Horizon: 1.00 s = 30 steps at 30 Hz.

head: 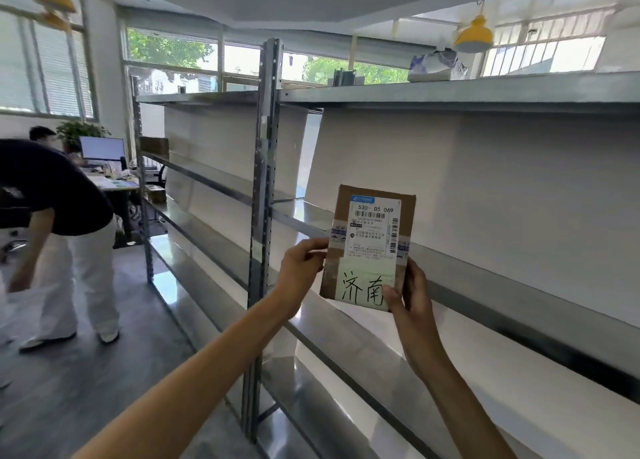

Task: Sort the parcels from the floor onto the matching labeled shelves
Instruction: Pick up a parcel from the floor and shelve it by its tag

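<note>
a bright room with a dark grey floor [86, 382], tall barred windows [166, 48] showing green trees, yellow pendant lamps [473, 36], and a cluttered office desk [114, 181] holding a monitor [102, 148].

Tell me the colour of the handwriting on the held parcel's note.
Black, on a pale note stuck to the brown parcel; head view.

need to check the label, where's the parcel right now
In the head view the parcel is right of centre, held upright between the left hand and right hand, in front of the metal shelves.
</note>
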Each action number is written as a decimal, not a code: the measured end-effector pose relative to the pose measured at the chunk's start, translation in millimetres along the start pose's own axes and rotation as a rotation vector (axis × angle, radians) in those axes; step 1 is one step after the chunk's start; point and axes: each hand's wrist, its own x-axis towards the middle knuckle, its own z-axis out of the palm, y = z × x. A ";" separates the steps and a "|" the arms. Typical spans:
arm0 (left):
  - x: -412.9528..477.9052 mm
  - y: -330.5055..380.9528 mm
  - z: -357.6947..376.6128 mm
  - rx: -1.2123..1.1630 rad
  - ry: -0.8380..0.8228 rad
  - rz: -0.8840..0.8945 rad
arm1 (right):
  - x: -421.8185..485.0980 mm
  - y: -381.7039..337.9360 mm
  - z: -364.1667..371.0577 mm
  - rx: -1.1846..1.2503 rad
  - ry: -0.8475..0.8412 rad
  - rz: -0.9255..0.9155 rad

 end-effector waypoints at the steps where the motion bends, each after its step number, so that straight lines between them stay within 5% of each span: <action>1: 4.2 -2.8 -7.3 -0.006 0.012 -0.002 | 5.9 3.5 8.6 -0.005 -0.001 0.001; 16: 66.2 -57.5 -112.6 -0.038 0.114 -0.070 | 72.9 53.9 134.4 0.040 -0.026 0.050; 30: 138.2 -84.2 -135.1 -0.080 0.103 -0.060 | 147.5 97.3 158.4 0.099 -0.065 0.051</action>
